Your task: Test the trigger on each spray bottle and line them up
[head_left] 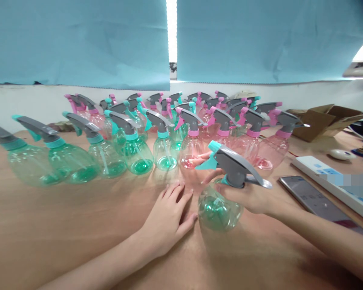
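At the brown wooden worktop point(78, 217), our right hand point(251, 199) has its grip clamped round the neck of a tilted translucent-green plastic spray bottle point(219, 209), just beside our flat, unloaded left hand point(166, 219); swung wide, it could topple the pink-collared round plastic bottle point(190, 146) behind.

From where I'm standing it's one head-worn cam, tilted forward and down over the wooden table point(109, 245). Pretty close too: left hand point(167, 225) and right hand point(254, 200) sit low in view, blue sheets point(78, 40) straight ahead.
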Demonstrator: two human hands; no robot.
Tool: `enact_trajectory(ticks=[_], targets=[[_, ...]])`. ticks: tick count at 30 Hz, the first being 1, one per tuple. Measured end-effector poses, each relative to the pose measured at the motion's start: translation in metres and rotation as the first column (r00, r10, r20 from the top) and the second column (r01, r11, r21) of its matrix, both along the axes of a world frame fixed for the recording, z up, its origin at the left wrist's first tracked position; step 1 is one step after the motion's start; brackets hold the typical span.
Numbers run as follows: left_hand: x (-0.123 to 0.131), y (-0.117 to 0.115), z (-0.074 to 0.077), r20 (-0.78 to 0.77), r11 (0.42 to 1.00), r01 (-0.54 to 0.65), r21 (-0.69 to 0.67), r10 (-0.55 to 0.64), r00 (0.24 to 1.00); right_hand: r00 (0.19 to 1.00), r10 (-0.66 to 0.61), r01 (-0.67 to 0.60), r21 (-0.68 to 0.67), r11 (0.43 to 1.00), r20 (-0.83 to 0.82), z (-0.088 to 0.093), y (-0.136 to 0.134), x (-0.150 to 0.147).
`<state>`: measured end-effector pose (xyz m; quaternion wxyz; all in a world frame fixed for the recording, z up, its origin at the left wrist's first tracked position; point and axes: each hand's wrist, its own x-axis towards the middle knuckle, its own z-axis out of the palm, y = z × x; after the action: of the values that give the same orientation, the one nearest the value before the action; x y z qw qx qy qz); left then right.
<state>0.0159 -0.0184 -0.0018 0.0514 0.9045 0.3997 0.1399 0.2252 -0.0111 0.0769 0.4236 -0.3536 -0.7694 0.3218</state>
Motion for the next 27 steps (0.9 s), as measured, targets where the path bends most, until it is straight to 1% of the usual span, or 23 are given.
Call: enact_trajectory(ticks=[4,10,17,20,23,27], targets=[[0.000,0.000,0.001,-0.002,1.000,0.004,-0.001,-0.004,1.000,0.999,-0.039,0.038,0.023,0.999,0.033,0.003,-0.001,-0.002],[0.000,0.001,0.001,-0.019,1.000,-0.001,-0.009,0.001,1.000,0.995,-0.061,0.058,0.044,0.997,0.074,0.006,-0.002,-0.002],[0.000,0.000,0.001,-0.020,1.000,-0.004,-0.009,0.004,1.000,0.987,-0.079,0.075,0.033,0.997,0.138,-0.005,0.000,0.007],[0.000,0.000,0.002,-0.032,1.000,-0.007,-0.017,0.007,0.999,0.974,-0.136,0.132,0.030,0.991,0.183,-0.007,0.000,0.010],[0.000,0.000,0.002,-0.034,1.000,-0.008,-0.018,0.008,0.999,0.956,-0.210,0.203,0.054,0.978,0.204,-0.003,-0.002,0.009],[0.000,0.001,0.002,-0.036,1.000,-0.002,-0.022,0.002,0.999,0.977,-0.187,0.182,0.054,0.982,0.107,0.012,-0.006,0.000]])
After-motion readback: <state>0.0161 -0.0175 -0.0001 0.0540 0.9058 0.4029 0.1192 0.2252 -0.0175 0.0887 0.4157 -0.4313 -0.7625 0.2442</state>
